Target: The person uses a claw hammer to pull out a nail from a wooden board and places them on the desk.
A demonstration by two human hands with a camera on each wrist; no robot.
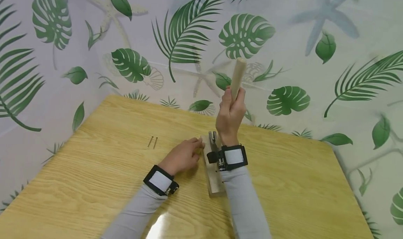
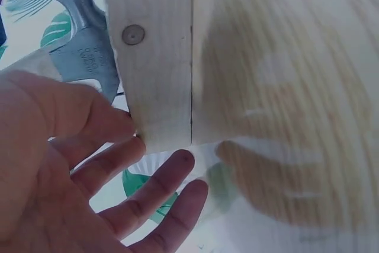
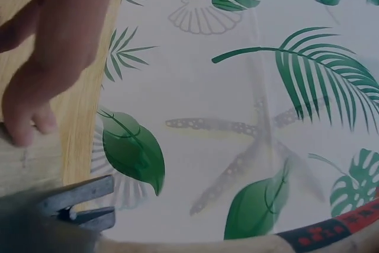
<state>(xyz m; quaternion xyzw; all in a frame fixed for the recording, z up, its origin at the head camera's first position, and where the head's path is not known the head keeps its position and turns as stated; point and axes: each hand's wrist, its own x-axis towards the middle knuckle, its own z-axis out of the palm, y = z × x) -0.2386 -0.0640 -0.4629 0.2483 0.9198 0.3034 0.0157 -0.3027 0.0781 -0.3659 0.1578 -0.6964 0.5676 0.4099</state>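
My right hand point(image 1: 231, 113) grips the pale wooden handle point(image 1: 238, 74) of a claw hammer, which stands upright. Its metal head point(image 2: 89, 51) is at the top of a wooden board point(image 1: 217, 185), and the forked claw point(image 3: 80, 205) points toward the far end. A thin dark shank point(image 2: 120, 93) shows between the claw and the board. With thumb and forefinger, my left hand point(image 1: 182, 157) pinches the board's far left corner; the other fingers point(image 2: 172, 205) extend past its end. A round disc point(image 2: 133, 34) marks the board's side face.
Two nails point(image 1: 152, 142) lie on the wood-grain table point(image 1: 110, 162), left of the board. Behind the table's far edge hangs a leaf-patterned sheet point(image 1: 195, 29). Black straps with white patches circle both wrists.
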